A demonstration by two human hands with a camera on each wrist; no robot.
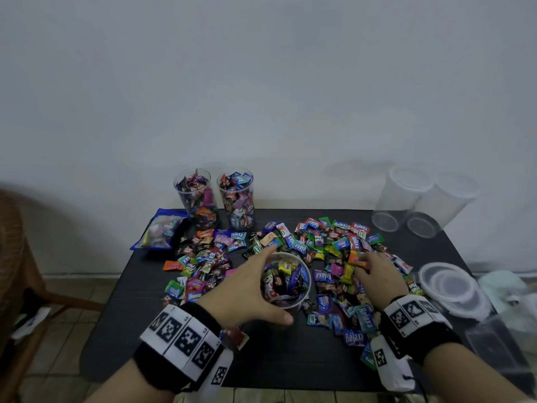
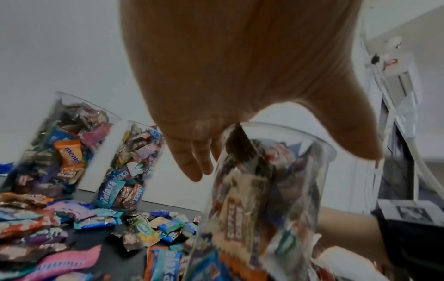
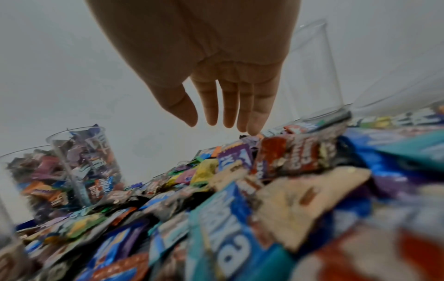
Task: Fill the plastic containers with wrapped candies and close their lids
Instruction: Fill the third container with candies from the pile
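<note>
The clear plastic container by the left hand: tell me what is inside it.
The clear plastic container holds mixed wrapped candies, heaped near its rim; yellow, blue and dark wrappers show on top. The left hand wraps its near side, hiding the lower layers. It has no lid.

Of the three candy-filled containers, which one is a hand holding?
The near container, gripped by the left hand; the two back containers stand untouched by the wall.

Left hand [image 1: 247, 289] grips the open container [image 1: 286, 282]. Loose candies [image 1: 334, 248] crowd both flanks and the far side. Near side: bare table [image 1: 276, 356], free passage. Beyond, two filled containers [image 1: 216, 199] stand upright; far right, empty containers [image 1: 418, 199] and stacked lids [image 1: 453, 289] block the edge.
</note>
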